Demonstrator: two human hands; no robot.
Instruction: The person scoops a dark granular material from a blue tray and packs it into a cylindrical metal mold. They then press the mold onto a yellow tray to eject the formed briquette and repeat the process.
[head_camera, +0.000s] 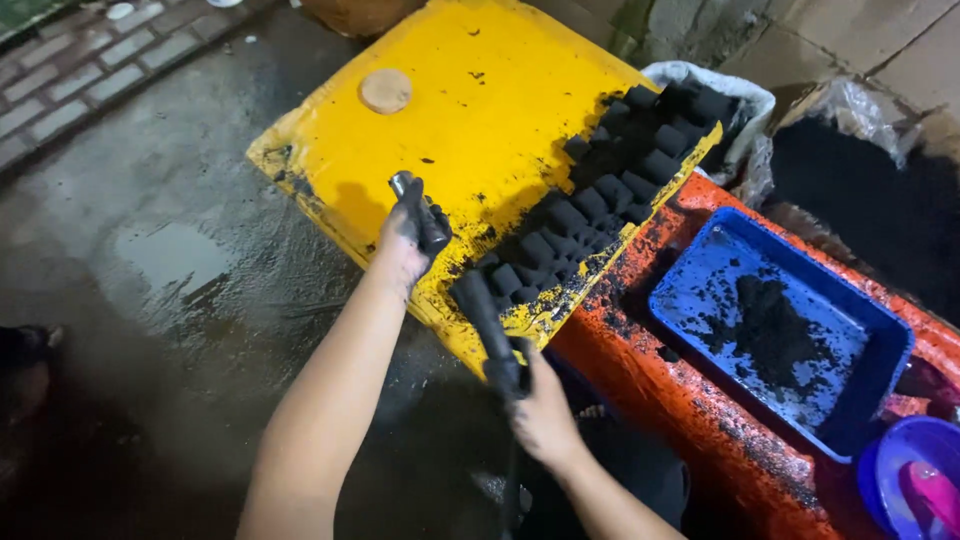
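- Gripping a short black cylinder (420, 215), the left hand (402, 245) has its fingers closed, at the yellow board's (470, 110) near edge.
- Right hand (540, 410): fingers wrapped around a long black tube (485, 320), just below that board.
- Black briquettes (600, 195) lie in rows on the board's right side.
- Blue tray (880, 330): right of the board.

White plastic sack (722, 88) at top centre-right, behind yellow board, mouth open, black lumps inside. Clear crinkled plastic bag (868, 112) just right of it, open over dark powdery heap. No labels, signs or screens visible anywhere.
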